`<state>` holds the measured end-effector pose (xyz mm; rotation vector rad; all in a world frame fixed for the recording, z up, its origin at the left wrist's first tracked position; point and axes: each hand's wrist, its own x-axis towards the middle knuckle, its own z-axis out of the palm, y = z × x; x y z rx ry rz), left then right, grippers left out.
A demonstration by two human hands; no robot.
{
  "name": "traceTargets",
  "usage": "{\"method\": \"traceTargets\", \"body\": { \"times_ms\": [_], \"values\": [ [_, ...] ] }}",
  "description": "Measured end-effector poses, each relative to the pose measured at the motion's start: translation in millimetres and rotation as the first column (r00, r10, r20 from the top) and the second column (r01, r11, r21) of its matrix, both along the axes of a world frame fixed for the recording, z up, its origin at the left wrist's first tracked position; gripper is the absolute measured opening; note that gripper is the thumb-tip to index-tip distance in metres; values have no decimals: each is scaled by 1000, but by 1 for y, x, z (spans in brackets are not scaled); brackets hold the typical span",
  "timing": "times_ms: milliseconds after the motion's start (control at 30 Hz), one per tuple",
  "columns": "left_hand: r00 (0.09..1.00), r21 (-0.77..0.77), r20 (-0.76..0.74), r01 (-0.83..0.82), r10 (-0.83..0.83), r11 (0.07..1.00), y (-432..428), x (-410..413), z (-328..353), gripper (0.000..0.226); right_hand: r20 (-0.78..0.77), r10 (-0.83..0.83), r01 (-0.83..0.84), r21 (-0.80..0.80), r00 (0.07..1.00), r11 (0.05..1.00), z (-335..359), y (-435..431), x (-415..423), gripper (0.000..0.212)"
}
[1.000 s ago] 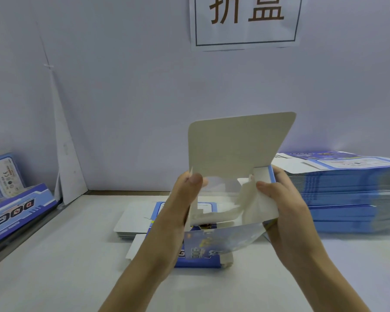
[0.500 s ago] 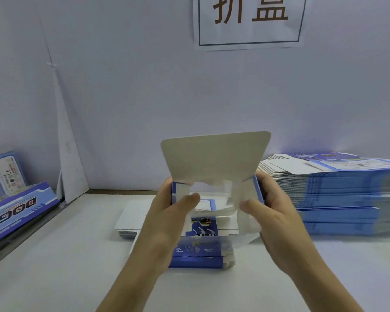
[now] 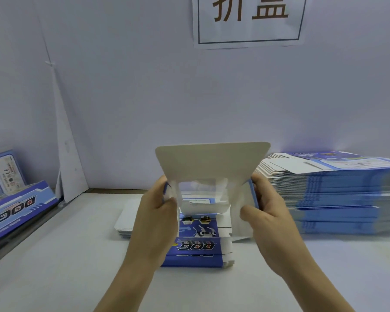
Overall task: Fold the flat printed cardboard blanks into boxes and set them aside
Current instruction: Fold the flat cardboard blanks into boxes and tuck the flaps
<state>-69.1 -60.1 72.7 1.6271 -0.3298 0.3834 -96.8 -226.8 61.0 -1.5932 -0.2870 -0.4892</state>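
Observation:
Above the table's middle I hold a half-formed box [image 3: 212, 163], blue outside and white inside, with a clear window and its large lid flap standing up. My left hand [image 3: 158, 212] grips its left side, thumb pressing the left end flap inward. My right hand [image 3: 266, 212] grips the right side, thumb on the right end flap. Under the box lies a small pile of flat blanks [image 3: 196, 248] printed "DOG". A tall stack of flat blanks [image 3: 338, 194] sits at the right.
Finished blue boxes [image 3: 18, 206] lean on a ledge at the far left. A white wall with a paper sign [image 3: 248, 19] closes the back. A white cardboard wedge [image 3: 65, 154] stands in the back left corner. The white table [image 3: 54, 266] spreads below.
The box has come down and squared up to face me. Both thumbs have moved onto the end flaps and are pressing them inward.

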Motion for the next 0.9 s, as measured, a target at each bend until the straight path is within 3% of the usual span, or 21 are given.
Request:
{"method": "traceTargets", "body": {
  "times_ms": [100, 200, 267, 333, 367, 433, 467, 533, 600, 633, 700, 767, 800, 900],
  "values": [
    [998, 9, 33, -60, 60, 998, -3, -2, 0, 51, 14, -62, 61, 26, 998, 998, -3, 2, 1, 61],
    [1000, -49, -14, -16, 15, 999, -5, -2, 0, 35, 9, -21, 21, 8, 1000, 1000, 3, -1, -3, 52],
    [991, -131, -73, 103, -113, 986, -4, -4, 6, 20, -32, 6, -12, -179, 999, 984, 9, -11, -6, 27],
    [958, -189, -148, 217, -247, 958, 2, -2, 10, 38, -71, -95, 62, -373, 993, 926, 15, -23, -9, 9],
    [942, -261, -161, 246, -293, 933, 6, 1, 10, 47, -83, -169, 120, -418, 982, 901, 15, -31, -8, 21],
    [942, -318, -72, 290, -328, 903, 10, 2, 9, 56, -123, -287, 239, -306, 950, 922, 15, -37, -5, 37],
    [945, -236, 2, 320, -328, 918, 12, 0, 9, 68, -144, -329, 299, -196, 933, 934, 16, -37, -5, 37],
    [944, 82, 113, 301, -309, 950, 10, -2, 4, 98, -183, -292, 302, 30, 939, 953, 18, -30, -5, 32],
    [944, 406, 225, 134, -241, 904, 2, -3, -5, 125, -219, -170, 202, 138, 961, 970, 19, -22, -6, 33],
    [936, 498, 294, 24, -195, 867, -2, -1, -10, 136, -220, -118, 146, 116, 968, 982, 18, -19, -7, 38],
    [910, 529, 389, -94, -142, 844, -6, 4, -15, 147, -177, -90, 89, -12, 980, 996, 18, -15, -9, 48],
    [895, 497, 427, -114, -128, 860, -4, 11, -16, 146, -39, -128, 124, -91, 991, 988, 21, -15, -13, 30],
    [887, 488, 443, -120, -127, 865, -1, 13, -15, 145, 34, -141, 142, -16, 989, 990, 25, -14, -16, 18],
    [858, 475, 494, -132, -139, 870, 7, 17, -14, 148, 245, -142, 108, 148, 959, 983, 26, -17, -18, 24]
  ]
}}
